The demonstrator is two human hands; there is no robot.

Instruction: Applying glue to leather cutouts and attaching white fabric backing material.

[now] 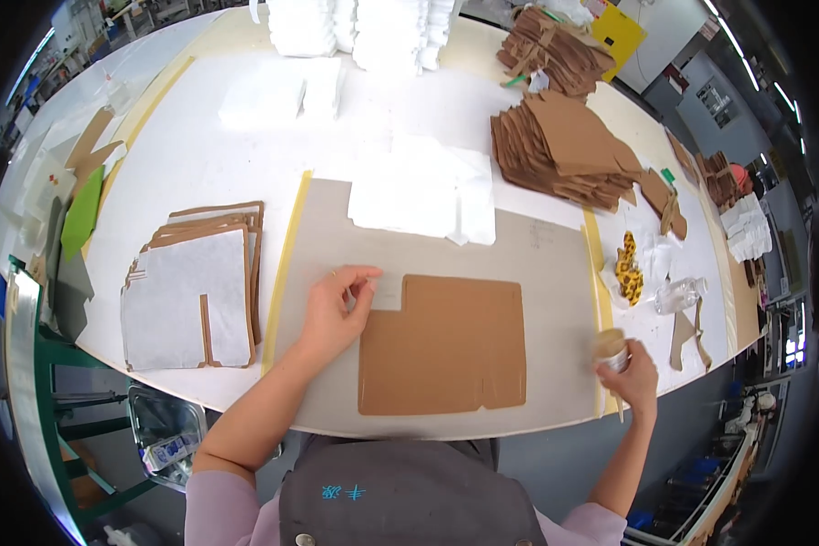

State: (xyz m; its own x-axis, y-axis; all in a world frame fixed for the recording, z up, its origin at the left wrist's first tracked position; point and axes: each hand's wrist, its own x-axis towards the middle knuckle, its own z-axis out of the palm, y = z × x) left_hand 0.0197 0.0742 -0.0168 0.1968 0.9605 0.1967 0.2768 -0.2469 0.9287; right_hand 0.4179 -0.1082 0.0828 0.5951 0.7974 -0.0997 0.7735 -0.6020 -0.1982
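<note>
a brown panel (443,350) lies flat on the grey mat (555,309) in front of the person, its notched corner at upper left. beside that notch the left hand (338,308) hovers, thumb and fingers loosely curled, with nothing seen between them. well to the right, the right hand (635,375) is closed around a small container (612,353) near the strip of yellow tape (597,273). the step seems to be working on this one panel, with the container either being brought in or put aside; i cannot tell which. the next move probably calls for keeping the container upright and the panel steadied by its edge. the container is blurred and its contents unclear; a thin stick (621,409) shows below the right hand, perhaps held, perhaps not. the panel's underside is hidden, glare washes out the white sheets (419,196), and the grey-faced stack (177,300) covers most of its lower layers
</note>
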